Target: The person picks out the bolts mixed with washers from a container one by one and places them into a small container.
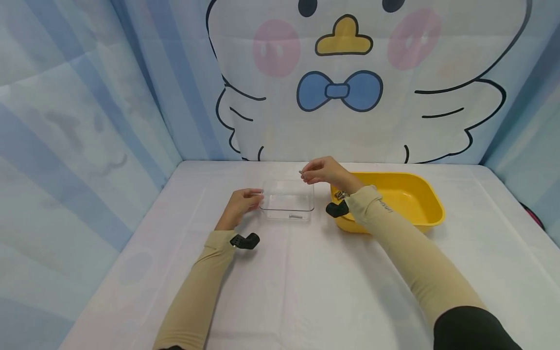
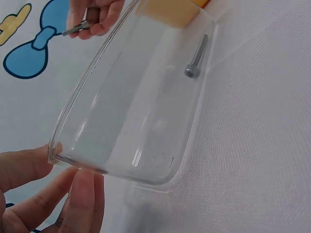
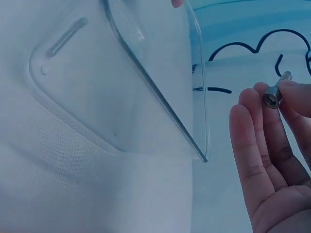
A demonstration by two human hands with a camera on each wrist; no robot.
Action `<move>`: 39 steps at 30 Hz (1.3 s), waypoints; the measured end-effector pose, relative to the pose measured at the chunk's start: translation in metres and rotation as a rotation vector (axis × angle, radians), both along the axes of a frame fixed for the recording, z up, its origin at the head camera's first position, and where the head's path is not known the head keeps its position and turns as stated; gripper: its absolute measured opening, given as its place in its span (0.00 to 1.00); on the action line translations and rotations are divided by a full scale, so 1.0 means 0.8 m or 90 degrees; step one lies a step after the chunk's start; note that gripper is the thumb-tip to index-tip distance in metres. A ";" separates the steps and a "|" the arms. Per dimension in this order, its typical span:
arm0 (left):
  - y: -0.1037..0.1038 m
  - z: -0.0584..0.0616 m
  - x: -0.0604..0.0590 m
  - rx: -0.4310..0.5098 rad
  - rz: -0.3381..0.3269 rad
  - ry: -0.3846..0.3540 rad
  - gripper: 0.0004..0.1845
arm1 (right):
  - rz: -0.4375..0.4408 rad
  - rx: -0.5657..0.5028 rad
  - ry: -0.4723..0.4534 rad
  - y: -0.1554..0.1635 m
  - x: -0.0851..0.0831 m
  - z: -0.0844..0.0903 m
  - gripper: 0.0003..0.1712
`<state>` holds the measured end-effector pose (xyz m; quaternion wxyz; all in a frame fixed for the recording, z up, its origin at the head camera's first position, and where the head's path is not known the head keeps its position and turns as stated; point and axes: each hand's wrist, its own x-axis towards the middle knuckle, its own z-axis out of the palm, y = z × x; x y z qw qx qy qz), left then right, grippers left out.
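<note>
Head view, and we have both hands out over the white table [image 1: 280, 291]: our left hand [image 1: 242, 204] grips the left end of a clear box [image 1: 286, 210], thumb and fingers set about the rim, presumably to steady something so light. Out at the edge like that, it leaves the mouth of the box unobstructed. Now our right hand [image 1: 323, 171], near the far right corner: thumb and fingertips pinch a metal bolt [image 3: 273, 97] by its shank, the socket head showing, other fingers loosely spread. So small a piece likely suits a fingertip hold better than a fist. Down in the box, a second bolt [image 2: 196, 58] lies on its side close to the near wall. And just right of the box sits the yellow basin [image 1: 407, 194], metal pieces [image 1: 340, 195] at its left end, handily placed, we judge, for our right hand.
</note>
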<state>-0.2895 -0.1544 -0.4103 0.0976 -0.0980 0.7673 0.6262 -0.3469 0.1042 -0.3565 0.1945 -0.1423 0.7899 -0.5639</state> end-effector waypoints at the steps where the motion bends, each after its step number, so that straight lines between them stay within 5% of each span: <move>1: 0.000 0.000 0.000 0.000 -0.002 0.003 0.20 | -0.001 0.011 0.004 -0.001 0.000 0.000 0.15; 16: 0.003 -0.001 0.000 0.001 -0.007 0.008 0.20 | -0.017 0.111 0.029 -0.012 0.000 -0.009 0.16; 39: 0.001 -0.001 0.003 0.000 -0.009 0.010 0.20 | 0.057 0.081 0.052 -0.003 0.001 -0.005 0.20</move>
